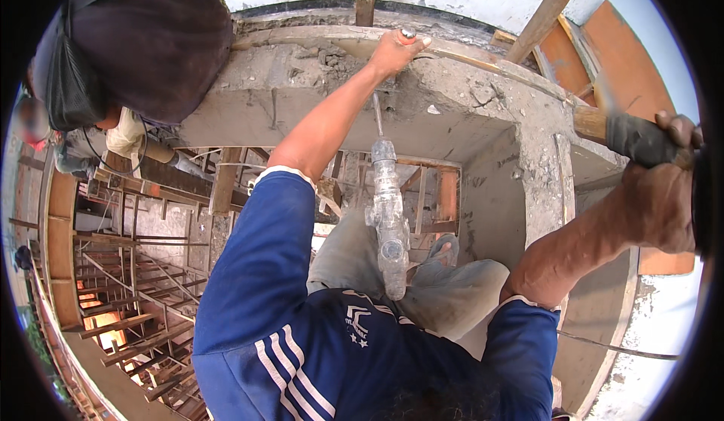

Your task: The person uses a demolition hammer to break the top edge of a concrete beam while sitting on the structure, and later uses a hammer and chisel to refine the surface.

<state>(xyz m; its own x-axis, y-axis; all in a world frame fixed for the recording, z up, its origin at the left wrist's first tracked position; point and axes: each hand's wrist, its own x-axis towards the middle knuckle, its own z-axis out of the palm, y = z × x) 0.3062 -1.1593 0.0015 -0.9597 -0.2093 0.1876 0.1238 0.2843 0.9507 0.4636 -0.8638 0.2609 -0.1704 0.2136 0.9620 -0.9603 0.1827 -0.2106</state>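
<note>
My left hand (394, 54) is closed round a chisel with a metal top and an orange part (408, 35), held on the broken upper face of a concrete beam (249, 74). Out to the right, my raised right hand (664, 187) grips a hammer (641, 139). Its dark section shows by my fingers; blur hides part of its shape. Below my left hand, a dust-covered rotary hammer drill (388, 221) stands between my legs, its long bit pointing up at the beam. Neither hand touches the drill.
Another person (136, 44) in dark clothing bends close at the upper left. Timber props and scaffolding (143, 293) fill a deep drop at the left. A slanting wooden post (547, 13) and orange boards (626, 59) stand at the upper right. A cable (618, 347) runs at the lower right.
</note>
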